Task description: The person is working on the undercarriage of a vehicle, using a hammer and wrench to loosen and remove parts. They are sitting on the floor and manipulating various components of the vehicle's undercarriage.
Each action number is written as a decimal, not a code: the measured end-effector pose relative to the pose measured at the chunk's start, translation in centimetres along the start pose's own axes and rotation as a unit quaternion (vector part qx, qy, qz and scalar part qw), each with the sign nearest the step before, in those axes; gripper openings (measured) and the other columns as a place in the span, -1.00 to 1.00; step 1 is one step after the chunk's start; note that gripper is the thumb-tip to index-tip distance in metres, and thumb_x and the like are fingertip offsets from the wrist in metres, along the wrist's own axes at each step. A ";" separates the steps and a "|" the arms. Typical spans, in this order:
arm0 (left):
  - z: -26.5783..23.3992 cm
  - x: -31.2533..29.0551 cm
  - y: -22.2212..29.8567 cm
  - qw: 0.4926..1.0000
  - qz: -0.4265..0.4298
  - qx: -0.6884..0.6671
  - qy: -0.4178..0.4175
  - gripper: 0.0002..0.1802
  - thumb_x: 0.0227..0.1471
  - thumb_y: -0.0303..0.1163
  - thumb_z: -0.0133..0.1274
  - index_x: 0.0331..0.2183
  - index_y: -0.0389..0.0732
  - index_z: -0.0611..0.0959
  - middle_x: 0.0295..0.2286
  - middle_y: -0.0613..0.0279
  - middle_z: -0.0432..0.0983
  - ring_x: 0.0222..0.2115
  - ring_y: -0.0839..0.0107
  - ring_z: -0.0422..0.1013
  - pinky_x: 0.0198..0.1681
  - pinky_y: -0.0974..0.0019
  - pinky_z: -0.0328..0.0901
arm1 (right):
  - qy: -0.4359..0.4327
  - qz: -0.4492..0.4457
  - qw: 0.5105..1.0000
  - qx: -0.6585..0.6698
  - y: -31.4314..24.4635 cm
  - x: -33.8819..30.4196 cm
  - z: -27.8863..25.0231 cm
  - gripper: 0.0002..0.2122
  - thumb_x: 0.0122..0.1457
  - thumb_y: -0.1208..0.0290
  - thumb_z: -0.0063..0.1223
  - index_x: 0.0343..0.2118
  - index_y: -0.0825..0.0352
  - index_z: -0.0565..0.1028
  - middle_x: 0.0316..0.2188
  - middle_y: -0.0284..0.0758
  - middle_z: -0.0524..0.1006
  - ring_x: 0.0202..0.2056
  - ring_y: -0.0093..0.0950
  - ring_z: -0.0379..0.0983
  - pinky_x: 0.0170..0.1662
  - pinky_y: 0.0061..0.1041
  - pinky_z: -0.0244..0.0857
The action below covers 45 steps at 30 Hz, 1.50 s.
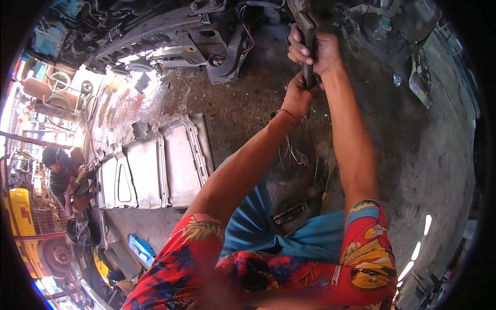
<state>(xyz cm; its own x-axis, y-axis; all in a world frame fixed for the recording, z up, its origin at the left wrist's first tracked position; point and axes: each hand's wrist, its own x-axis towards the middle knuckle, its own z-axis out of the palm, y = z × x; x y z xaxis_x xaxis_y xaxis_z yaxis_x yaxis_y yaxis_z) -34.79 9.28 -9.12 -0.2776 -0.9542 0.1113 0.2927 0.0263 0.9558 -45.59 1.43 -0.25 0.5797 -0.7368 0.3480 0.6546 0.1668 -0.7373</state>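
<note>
Both my arms reach far forward, toward the upper middle of the head view. My left hand (299, 97) is closed around the lower end of a long, dark metal tool (309, 39). Higher up its shaft, my right hand (326, 54) wraps the same tool, with fingers curled around it. The tool points away from me and widens into a thicker head at the top edge of the view. Its far end is cut off there, so its exact kind cannot be made out.
Stripped vehicle bodywork (170, 39) with loose wiring spans the upper left. More dark vehicle parts (387, 26) lie upper right. A large ribbed metal panel (150, 168) rests at left, near a crouching person (70, 175). Hand tools (325, 186) lie on the floor by my legs.
</note>
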 end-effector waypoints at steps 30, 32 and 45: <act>2.1 0.1 -1.6 0.968 0.141 0.136 0.156 -0.68 0.04 -0.58 0.09 -0.10 -0.27 0.63 -0.22 -0.04 0.63 -0.20 0.20 0.51 0.01 0.12 0.40 | -0.101 0.048 0.991 0.073 0.0 0.5 -2.3 -0.65 0.30 0.11 0.11 -0.22 0.37 0.43 -0.61 -0.43 0.38 -0.75 -0.64 0.15 -0.68 -0.61 -0.01; 2.6 0.3 -1.0 0.980 0.147 0.076 0.111 -0.40 -0.03 -0.48 0.21 0.11 -0.29 0.55 -0.11 -0.14 0.64 0.00 0.08 0.54 0.15 0.11 0.37 | -0.096 0.023 0.995 0.012 -0.5 0.3 -2.4 -0.73 0.36 0.16 0.03 -0.29 0.29 0.38 -0.68 -0.45 0.31 -0.78 -0.64 0.12 -0.63 -0.62 -0.02; -20.0 -24.4 4.6 0.682 -0.253 0.663 0.176 0.20 -0.09 0.07 0.40 0.42 -0.08 0.15 0.34 -0.35 -0.01 0.41 -0.27 -0.12 0.38 -0.37 -0.08 | -0.085 0.026 0.996 -0.003 -0.6 0.0 -3.4 -0.70 0.36 0.15 0.06 -0.30 0.31 0.34 -0.67 -0.43 0.32 -0.76 -0.63 0.10 -0.54 -0.60 -0.04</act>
<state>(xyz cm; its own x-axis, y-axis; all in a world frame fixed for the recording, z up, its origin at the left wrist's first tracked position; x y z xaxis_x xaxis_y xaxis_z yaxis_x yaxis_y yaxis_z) -8.35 26.69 -12.86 0.2694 -0.9475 -0.1723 -0.9093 -0.3092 0.2786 -47.62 -0.95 -1.79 0.6871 -0.6052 0.4020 0.6185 0.1969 -0.7607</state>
